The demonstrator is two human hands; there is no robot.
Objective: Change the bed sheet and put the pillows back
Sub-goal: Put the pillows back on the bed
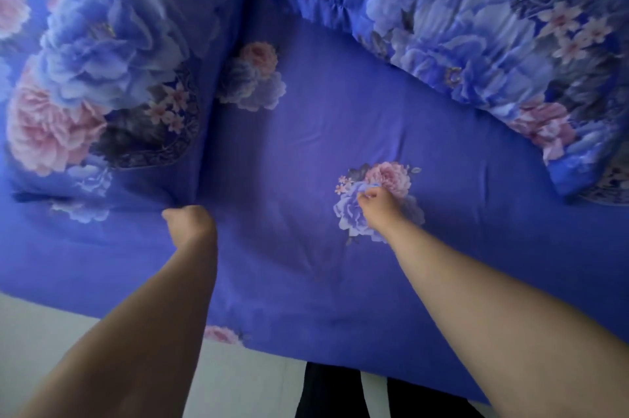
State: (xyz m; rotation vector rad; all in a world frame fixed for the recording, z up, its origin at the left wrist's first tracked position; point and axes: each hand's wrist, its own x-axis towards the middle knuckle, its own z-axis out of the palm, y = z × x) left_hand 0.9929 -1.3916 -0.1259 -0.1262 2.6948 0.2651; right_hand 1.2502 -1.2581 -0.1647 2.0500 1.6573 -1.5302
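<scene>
Sheet pinched by right hand; left hand grips pillow corner.

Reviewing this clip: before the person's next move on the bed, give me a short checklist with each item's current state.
1. Blue floral sheet covers the visible bed: ok.
2. Sheet smooth: not ok, creases run across the middle and near the right hand.
3. Right hand has hold of the sheet: ok, it pinches a small fold at the printed flower.
4. Left hand grip: ok, its curled fingers grip the corner of the left pillow.
5. Both pillows on the bed: ok, though the right pillow lies at an angle.
6. Sheet tucked at the near edge: cannot tell, it simply hangs over the side.
</scene>
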